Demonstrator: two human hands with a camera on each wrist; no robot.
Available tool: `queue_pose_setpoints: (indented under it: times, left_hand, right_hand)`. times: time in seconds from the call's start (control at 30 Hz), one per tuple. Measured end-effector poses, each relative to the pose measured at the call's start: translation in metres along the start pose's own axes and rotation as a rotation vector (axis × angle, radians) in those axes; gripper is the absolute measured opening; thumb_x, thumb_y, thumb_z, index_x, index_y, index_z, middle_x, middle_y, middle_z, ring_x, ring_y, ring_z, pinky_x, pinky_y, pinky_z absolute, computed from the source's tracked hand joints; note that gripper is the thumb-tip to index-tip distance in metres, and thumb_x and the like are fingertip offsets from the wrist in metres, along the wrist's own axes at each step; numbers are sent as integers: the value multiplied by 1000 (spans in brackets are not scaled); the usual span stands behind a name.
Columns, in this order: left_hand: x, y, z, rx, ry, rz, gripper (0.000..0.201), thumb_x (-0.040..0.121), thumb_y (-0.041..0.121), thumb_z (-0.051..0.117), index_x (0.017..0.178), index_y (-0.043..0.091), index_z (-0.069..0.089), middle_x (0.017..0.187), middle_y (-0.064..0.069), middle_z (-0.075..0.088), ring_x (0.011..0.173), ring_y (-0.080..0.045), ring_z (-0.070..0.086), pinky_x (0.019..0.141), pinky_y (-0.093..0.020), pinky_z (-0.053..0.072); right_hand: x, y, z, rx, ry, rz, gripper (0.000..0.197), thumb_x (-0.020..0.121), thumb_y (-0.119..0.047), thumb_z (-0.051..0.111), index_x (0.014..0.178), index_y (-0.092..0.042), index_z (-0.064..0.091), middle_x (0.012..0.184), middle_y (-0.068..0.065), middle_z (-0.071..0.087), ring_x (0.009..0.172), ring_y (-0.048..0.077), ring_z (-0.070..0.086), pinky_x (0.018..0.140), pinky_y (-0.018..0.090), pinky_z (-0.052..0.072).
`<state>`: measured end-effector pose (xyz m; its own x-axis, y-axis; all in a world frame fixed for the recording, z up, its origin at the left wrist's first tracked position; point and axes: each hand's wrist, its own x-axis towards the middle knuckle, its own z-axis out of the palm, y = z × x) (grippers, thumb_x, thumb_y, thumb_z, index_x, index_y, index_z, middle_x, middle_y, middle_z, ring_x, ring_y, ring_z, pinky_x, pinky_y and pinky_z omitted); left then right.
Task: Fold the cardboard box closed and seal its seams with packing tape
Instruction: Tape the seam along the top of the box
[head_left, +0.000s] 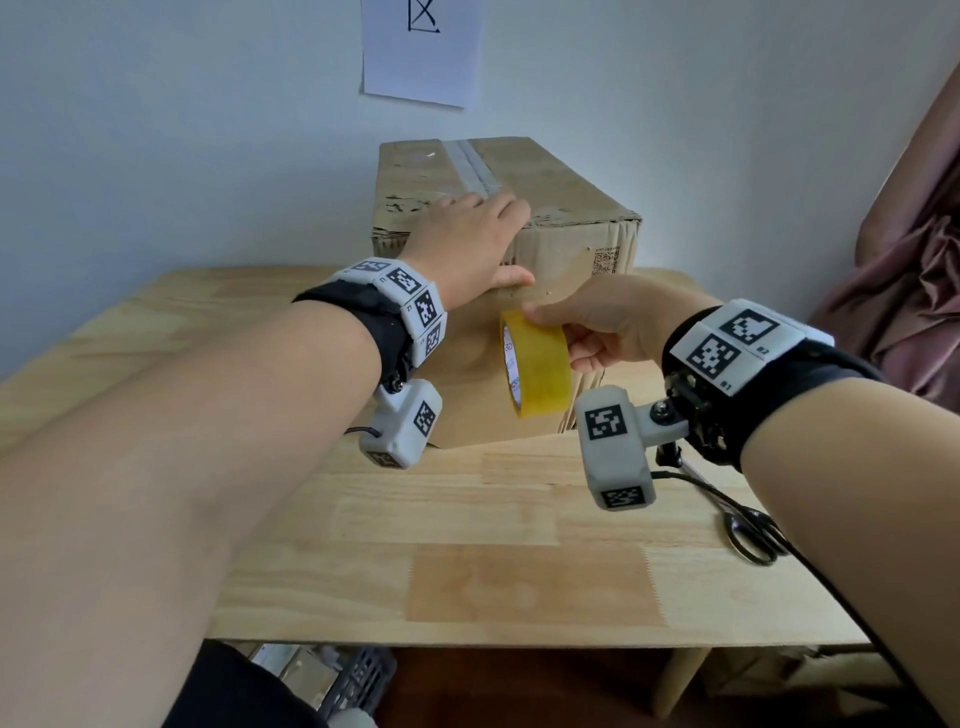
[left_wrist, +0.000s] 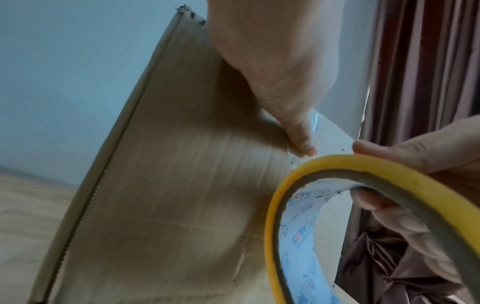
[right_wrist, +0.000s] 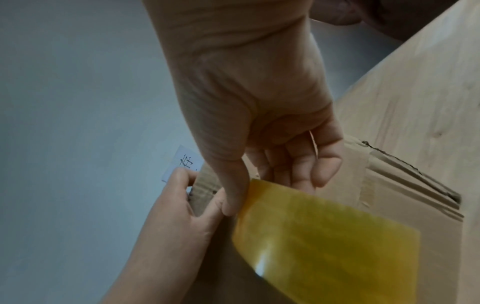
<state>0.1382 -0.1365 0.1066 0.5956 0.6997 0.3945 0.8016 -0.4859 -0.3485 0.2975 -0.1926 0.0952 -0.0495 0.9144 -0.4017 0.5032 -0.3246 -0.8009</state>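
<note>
A closed cardboard box (head_left: 571, 192) stands on the wooden table (head_left: 467, 571), with a strip of tape (head_left: 472, 163) along its top seam. My left hand (head_left: 467, 239) lies over the box's near top edge, fingers flat on the lid. Its thumb (left_wrist: 298, 131) presses a glossy strip of tape against the box's (left_wrist: 182, 185) front face. Just below and right of that thumb, my right hand (head_left: 602, 327) grips a yellow roll of packing tape (head_left: 537, 366), thumb on the rim and fingers through the core (left_wrist: 298, 236). In the right wrist view the roll (right_wrist: 324, 236) sits close against the box (right_wrist: 402, 205).
Black-handled scissors (head_left: 753, 530) lie on the table at the right, under my right forearm. A pink curtain (head_left: 909, 260) hangs at the far right. A paper sheet (head_left: 421, 52) is stuck on the wall behind the box. A grey crate (head_left: 358, 680) sits under the table.
</note>
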Motion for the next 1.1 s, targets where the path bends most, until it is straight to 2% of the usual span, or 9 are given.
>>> queue_pose_setpoints:
  times: [0.2,0.3,0.37,0.47,0.6,0.83,0.93,1.0,1.1]
  left_hand:
    - [3,-4,4,39,-18,48,72,80,61,58,124,6,41,128,-11,48,110,-33,52,89,-45,43]
    - [3,-6,4,-8,-17,34,63,85,59,51,124,11,44,127,-8,49,107,-31,52,86,-42,40]
    - [3,-9,2,-36,0,33,54,91,56,44,123,13,48,124,-6,52,105,-31,53,77,-39,39]
    - [2,-15,5,-85,80,66,51,93,54,33,113,12,55,110,-6,59,95,-31,57,67,-38,39]
    - [4,-20,13,-165,157,112,58,91,54,18,99,12,58,94,-5,62,81,-30,58,58,-36,42]
    - [13,-31,13,-293,80,67,60,91,55,22,117,19,62,108,-6,68,98,-28,61,79,-41,49]
    - [13,-33,12,-252,-12,28,49,95,49,37,137,26,48,141,3,50,133,-21,41,111,-43,27]
    - [11,-31,14,-207,-72,-17,55,94,46,45,145,28,34,151,7,33,143,-17,24,117,-40,8]
    - [7,-26,16,-214,-75,-44,62,91,44,52,147,27,29,154,7,29,143,-17,23,118,-42,10]
  right_hand:
    - [-6,-9,-7,-167,30,-81,39,83,-42,69,89,-3,66,78,9,67,66,18,61,69,29,54]
    - [-3,-16,-19,-313,558,-371,36,86,-46,62,75,-13,57,70,2,55,62,17,51,54,25,40]
    - [4,-18,-30,-508,783,-522,35,84,-51,61,98,-18,59,98,5,55,91,22,53,73,32,42]
    - [22,-13,-41,-734,602,-436,65,82,-59,60,139,-34,42,145,7,33,133,32,30,109,44,25]
    - [32,-2,-44,-498,530,-537,66,79,-50,69,138,-29,48,137,3,41,125,24,42,102,31,32]
    - [39,-3,-39,-594,660,-503,65,78,-56,67,136,-32,49,126,3,42,113,28,48,92,39,45]
    - [42,-4,-38,-598,678,-491,65,79,-57,65,137,-33,48,127,2,42,113,28,48,89,39,46]
    - [45,-3,-35,-602,706,-489,65,79,-59,63,137,-34,47,129,2,41,113,28,47,85,38,45]
    - [47,-2,-32,-611,736,-486,65,80,-60,61,138,-34,45,132,1,40,114,30,46,81,38,43]
